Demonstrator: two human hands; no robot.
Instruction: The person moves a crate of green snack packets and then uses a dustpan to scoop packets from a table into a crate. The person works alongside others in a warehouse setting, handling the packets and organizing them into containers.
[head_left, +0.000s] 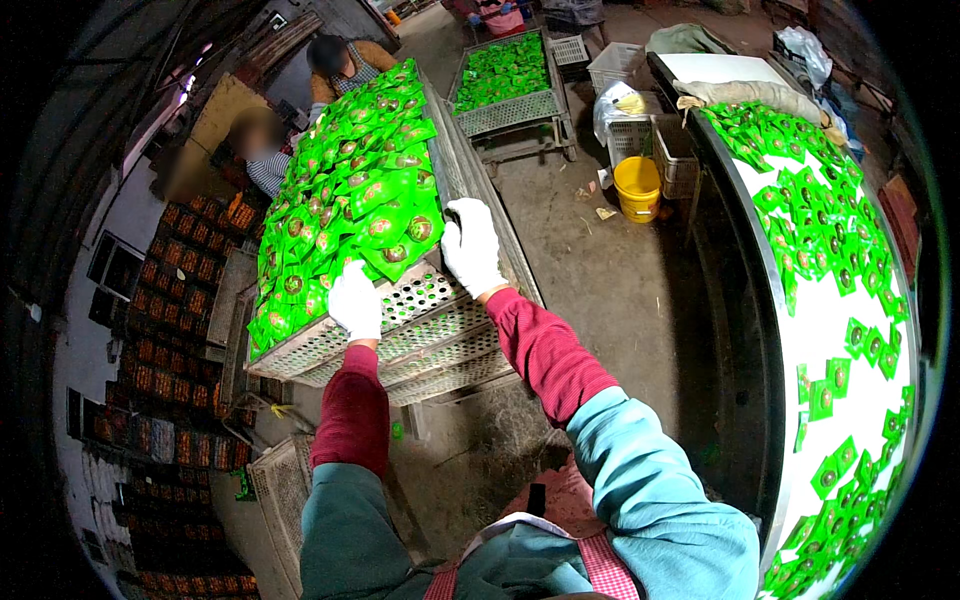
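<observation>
Green plastic packets (379, 187) with round dark printed pictures fill the top of a stack of perforated metal trays (442, 341). My left hand (355, 301), in a white glove, rests at the near edge of the top tray, its fingertips among the packets; whether it grips the rim or a packet is not clear. My right hand (472, 246), gloved in white too, lies at the near right corner of the same tray, beside the packets, with its fingers bent down by the rim. What those fingertips touch is hidden.
A white conveyor belt (817, 307) with scattered green packets runs along the right. Behind are a second packet-filled tray (510, 112), a yellow bucket (637, 187) and plastic crates (671, 154). Two people (266, 169) (367, 67) stand beyond the stack; crates (176, 300) of orange items are stacked left.
</observation>
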